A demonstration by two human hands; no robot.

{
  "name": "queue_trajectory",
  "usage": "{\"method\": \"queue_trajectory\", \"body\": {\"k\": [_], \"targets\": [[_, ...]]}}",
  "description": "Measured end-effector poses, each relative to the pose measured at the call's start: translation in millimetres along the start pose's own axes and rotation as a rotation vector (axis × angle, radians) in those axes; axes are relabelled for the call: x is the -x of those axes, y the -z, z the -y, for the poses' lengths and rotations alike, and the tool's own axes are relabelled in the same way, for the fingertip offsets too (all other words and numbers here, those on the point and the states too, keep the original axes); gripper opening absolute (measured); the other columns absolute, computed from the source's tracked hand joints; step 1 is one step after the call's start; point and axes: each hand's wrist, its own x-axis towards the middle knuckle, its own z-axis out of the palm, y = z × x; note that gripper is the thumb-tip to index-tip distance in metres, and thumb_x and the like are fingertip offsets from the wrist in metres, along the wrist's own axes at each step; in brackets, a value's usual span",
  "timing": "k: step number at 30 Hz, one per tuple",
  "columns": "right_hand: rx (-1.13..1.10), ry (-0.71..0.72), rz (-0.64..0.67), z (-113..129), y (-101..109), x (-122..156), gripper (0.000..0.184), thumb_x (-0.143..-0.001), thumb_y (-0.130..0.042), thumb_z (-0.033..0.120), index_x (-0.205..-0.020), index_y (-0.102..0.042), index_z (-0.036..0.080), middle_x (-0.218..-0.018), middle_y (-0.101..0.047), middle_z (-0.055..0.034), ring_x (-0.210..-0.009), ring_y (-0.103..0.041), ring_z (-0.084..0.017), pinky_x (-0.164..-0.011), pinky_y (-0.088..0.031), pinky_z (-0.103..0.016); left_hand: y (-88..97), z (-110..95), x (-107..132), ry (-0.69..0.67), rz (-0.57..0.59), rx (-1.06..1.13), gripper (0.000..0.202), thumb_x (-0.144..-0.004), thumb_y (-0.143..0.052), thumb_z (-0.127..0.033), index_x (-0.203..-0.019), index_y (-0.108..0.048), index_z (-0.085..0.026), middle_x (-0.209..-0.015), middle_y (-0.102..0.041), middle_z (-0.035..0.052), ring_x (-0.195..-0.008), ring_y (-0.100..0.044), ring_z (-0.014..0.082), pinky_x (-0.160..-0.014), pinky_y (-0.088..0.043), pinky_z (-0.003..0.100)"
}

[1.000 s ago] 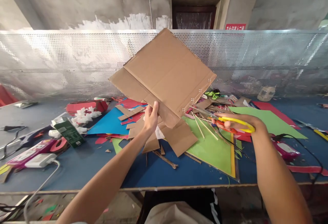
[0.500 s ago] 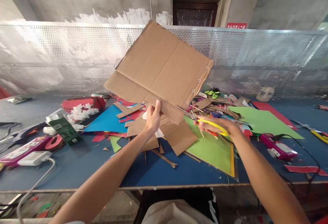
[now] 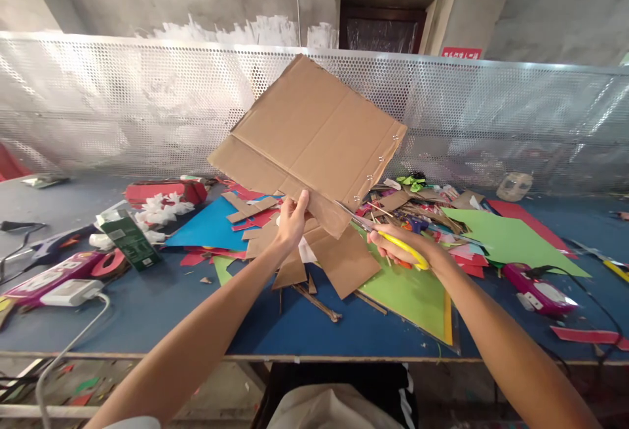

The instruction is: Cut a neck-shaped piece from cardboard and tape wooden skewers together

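A large creased sheet of cardboard (image 3: 319, 131) is held up at a tilt over the table, with metal staples along its right edge. My left hand (image 3: 293, 217) pinches its lower edge, thumb on the near face. In my right hand (image 3: 393, 245) is a pair of scissors (image 3: 400, 249) with yellow handles. The blades meet the cardboard at its lower right edge, near the fold; how far they are closed is hard to see. Smaller cardboard pieces (image 3: 346, 259) and a light green sheet (image 3: 417, 308) lie beneath my hands.
On the left are a green box (image 3: 130, 239), a white power adapter (image 3: 73, 293), a red case (image 3: 167, 192) and blue paper (image 3: 206, 226). Scraps pile up behind my right hand. A purple device (image 3: 538, 289) with a cord sits right. A perforated metal panel (image 3: 147, 108) borders the back.
The cardboard has tipped slightly, its top corner now lower in view. The scissors remain at its lower right edge, and my right hand has shifted slightly left. The whole view has shifted a little.
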Motion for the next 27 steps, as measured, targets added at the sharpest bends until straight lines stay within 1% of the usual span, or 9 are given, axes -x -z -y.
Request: {"method": "queue_trajectory", "body": {"k": [4,7,10,13,16,18,21,25,27], "targets": [[0.009,-0.051,0.073,4.7,2.3,0.3,0.059,-0.096,-0.046,0.078,-0.094,-0.058,0.020,-0.067,-0.059,-0.0004,-0.044,-0.049,-0.012,-0.036,-0.032,-0.023,1.7,-3.4,0.6,-0.008,0.058,-0.004,0.047,-0.082,-0.076,-0.062,-0.094,-0.062,-0.019,-0.088,-0.072,0.0061,-0.092,-0.073,0.0248,-0.080,-0.062,0.037],[0.026,-0.052,0.079,10.9,1.3,-1.7,0.056,-0.096,-0.049,0.075,-0.088,-0.055,0.020,-0.064,-0.059,0.0003,-0.046,-0.051,-0.012,-0.043,-0.035,-0.023,3.4,-4.8,-0.7,-0.001,0.071,0.004,0.047,-0.083,-0.076,-0.062,-0.092,-0.063,-0.018,-0.089,-0.074,0.0080,-0.096,-0.073,0.0267,-0.083,-0.062,0.039],[0.034,-0.072,0.043,17.9,-5.3,-3.6,0.056,-0.097,-0.048,0.074,-0.085,-0.055,0.020,-0.058,-0.056,0.0016,-0.048,-0.051,-0.013,-0.048,-0.035,-0.023,6.9,-4.7,-4.1,0.004,0.034,0.022,0.049,-0.081,-0.078,-0.063,-0.090,-0.064,-0.017,-0.089,-0.074,0.0087,-0.092,-0.074,0.0263,-0.083,-0.062,0.040],[0.043,-0.070,-0.009,18.5,-14.2,-5.9,0.057,-0.098,-0.047,0.074,-0.084,-0.056,0.020,-0.056,-0.052,0.0029,-0.048,-0.047,-0.012,-0.050,-0.032,-0.023,12.6,-3.8,-8.3,0.017,0.000,0.019,0.051,-0.079,-0.079,-0.063,-0.092,-0.065,-0.016,-0.089,-0.074,0.0080,-0.086,-0.073,0.0240,-0.081,-0.061,0.038],[0.047,-0.023,-0.036,12.0,-19.9,-9.7,0.058,-0.097,-0.047,0.075,-0.084,-0.058,0.019,-0.056,-0.050,0.0031,-0.050,-0.047,-0.012,-0.051,-0.032,-0.024,17.9,-4.1,-11.5,0.027,-0.002,-0.007,0.052,-0.078,-0.080,-0.063,-0.092,-0.066,-0.016,-0.084,-0.072,0.0063,-0.078,-0.071,0.0219,-0.074,-0.060,0.035],[0.058,0.021,-0.043,7.7,-21.0,-12.2,0.058,-0.096,-0.050,0.076,-0.086,-0.060,0.019,-0.058,-0.052,0.0020,-0.051,-0.049,-0.013,-0.052,-0.032,-0.025,19.5,-5.6,-12.3,0.011,-0.010,-0.029,0.050,-0.078,-0.080,-0.063,-0.088,-0.066,-0.016,-0.075,-0.069,0.0042,-0.071,-0.069,0.0202,-0.067,-0.058,0.032],[0.062,0.041,-0.037,6.3,-20.0,-13.7,0.060,-0.094,-0.051,0.077,-0.089,-0.062,0.019,-0.061,-0.058,-0.0010,-0.053,-0.053,-0.016,-0.052,-0.034,-0.027,17.6,-9.0,-10.4,-0.039,-0.024,-0.075,0.048,-0.079,-0.081,-0.062,-0.080,-0.063,-0.017,-0.064,-0.061,0.0008,-0.062,-0.064,0.0172,-0.058,-0.053,0.027],[0.017,-0.010,-0.007,9.9,-18.5,-10.8,0.063,-0.093,-0.048,0.081,-0.090,-0.059,0.019,-0.063,-0.062,-0.0025,-0.051,-0.054,-0.015,-0.050,-0.036,-0.026,8.9,-11.6,-3.8,-0.059,0.033,-0.054,0.047,-0.080,-0.079,-0.063,-0.083,-0.065,-0.017,-0.071,-0.065,0.0023,-0.067,-0.065,0.0177,-0.061,-0.055,0.027],[-0.003,-0.014,0.006,9.9,-18.7,-9.3,0.063,-0.094,-0.045,0.081,-0.091,-0.058,0.019,-0.065,-0.064,-0.0023,-0.050,-0.053,-0.014,-0.048,-0.035,-0.025,4.7,-11.7,-0.8,-0.059,0.061,-0.062,0.048,-0.080,-0.078,-0.064,-0.080,-0.064,-0.018,-0.071,-0.064,0.0018,-0.065,-0.063,0.0161,-0.060,-0.055,0.027]]}}
